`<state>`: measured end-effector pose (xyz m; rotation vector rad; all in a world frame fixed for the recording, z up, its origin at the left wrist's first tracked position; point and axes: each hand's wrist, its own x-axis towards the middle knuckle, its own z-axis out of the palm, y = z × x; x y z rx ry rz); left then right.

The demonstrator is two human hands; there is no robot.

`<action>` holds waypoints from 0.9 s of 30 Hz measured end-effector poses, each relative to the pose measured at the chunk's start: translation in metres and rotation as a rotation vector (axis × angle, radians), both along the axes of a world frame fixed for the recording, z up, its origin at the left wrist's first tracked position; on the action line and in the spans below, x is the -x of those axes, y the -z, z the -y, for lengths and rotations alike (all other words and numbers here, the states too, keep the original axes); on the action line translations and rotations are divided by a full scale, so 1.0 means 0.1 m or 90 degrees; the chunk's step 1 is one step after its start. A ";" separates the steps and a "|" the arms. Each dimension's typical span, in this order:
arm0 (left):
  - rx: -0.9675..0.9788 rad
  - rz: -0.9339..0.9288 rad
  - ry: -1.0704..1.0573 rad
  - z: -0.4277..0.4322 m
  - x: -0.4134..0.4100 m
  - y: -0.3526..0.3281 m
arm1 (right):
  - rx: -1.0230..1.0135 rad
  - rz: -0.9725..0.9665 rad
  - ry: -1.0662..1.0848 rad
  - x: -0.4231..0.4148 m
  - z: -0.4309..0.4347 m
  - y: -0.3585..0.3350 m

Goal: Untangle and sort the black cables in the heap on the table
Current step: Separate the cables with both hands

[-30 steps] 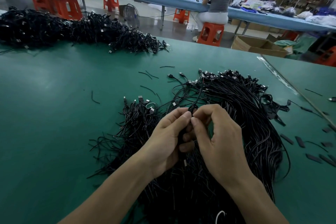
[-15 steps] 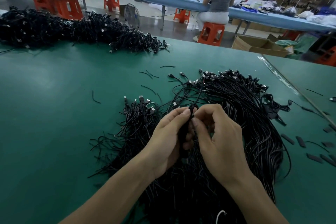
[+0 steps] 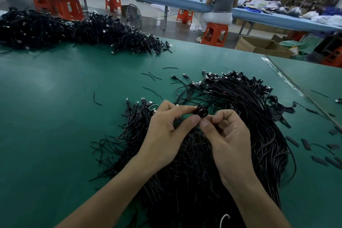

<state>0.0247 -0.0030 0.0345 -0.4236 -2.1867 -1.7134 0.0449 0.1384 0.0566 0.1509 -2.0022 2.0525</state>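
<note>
Your left hand (image 3: pixel 164 135) and right hand (image 3: pixel 227 140) pinched a small round cable loop (image 3: pixel 201 111) with curled fingers, above the heap (image 3: pixel 249 109) of thin black cables on the smooth green table (image 3: pixel 55 116).

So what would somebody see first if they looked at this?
Probably the big heap of black cables spread across the near middle of the green table. Right above it, the left hand and right hand pinch a small cable loop between them. A second black heap lies far left.
</note>
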 end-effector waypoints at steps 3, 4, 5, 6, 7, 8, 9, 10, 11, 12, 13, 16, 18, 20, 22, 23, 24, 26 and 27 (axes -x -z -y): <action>-0.009 0.078 0.048 0.03 0.01 0.00 | -0.100 -0.062 0.027 0.00 0.00 0.03; -0.030 0.106 0.070 0.02 0.00 0.00 | -0.130 -0.077 0.036 0.00 0.00 0.04; -0.060 0.133 0.095 0.01 -0.01 0.00 | -0.156 -0.089 0.045 0.01 0.00 0.04; -0.096 0.158 0.118 0.00 -0.02 -0.02 | -0.174 -0.097 0.053 0.01 0.01 0.05; -0.133 0.179 0.141 -0.01 -0.04 -0.03 | -0.184 -0.100 0.056 0.01 0.01 0.05; -0.169 0.192 0.163 -0.02 -0.05 -0.04 | -0.187 -0.098 0.054 0.02 0.01 0.06; -0.195 0.195 0.173 -0.03 -0.06 -0.05 | -0.187 -0.091 0.049 0.02 0.00 0.07; -0.212 0.193 0.164 -0.04 -0.06 -0.05 | -0.187 -0.083 0.043 0.02 -0.01 0.08; -0.218 0.187 0.144 -0.04 -0.07 -0.05 | -0.190 -0.076 0.038 0.02 -0.01 0.09; -0.222 0.178 0.124 -0.04 -0.07 -0.05 | -0.188 -0.068 0.031 0.02 -0.02 0.11; -0.227 0.166 0.107 -0.05 -0.06 -0.04 | -0.181 -0.060 0.025 0.02 -0.02 0.12; -0.224 0.154 0.116 -0.03 -0.03 0.00 | -0.150 -0.027 0.011 0.05 -0.05 0.13; -0.230 0.138 0.153 -0.02 -0.04 0.01 | -0.125 -0.006 0.004 0.06 -0.07 0.13; -0.172 0.083 0.138 -0.02 -0.06 0.01 | -0.101 0.005 -0.005 0.09 -0.10 0.13; -0.053 -0.019 0.066 -0.01 -0.07 0.03 | -0.084 0.003 -0.011 0.11 -0.10 0.13; 0.019 -0.075 0.018 -0.01 -0.07 0.04 | -0.087 -0.002 -0.004 0.12 -0.10 0.12; 0.084 -0.125 -0.026 -0.01 -0.07 0.06 | -0.096 -0.007 0.008 0.12 -0.11 0.12; 0.172 -0.198 -0.057 -0.01 -0.09 0.10 | -0.118 -0.019 0.041 0.14 -0.12 0.11; 0.211 -0.221 -0.048 -0.01 -0.10 0.13 | -0.130 -0.026 0.058 0.14 -0.13 0.10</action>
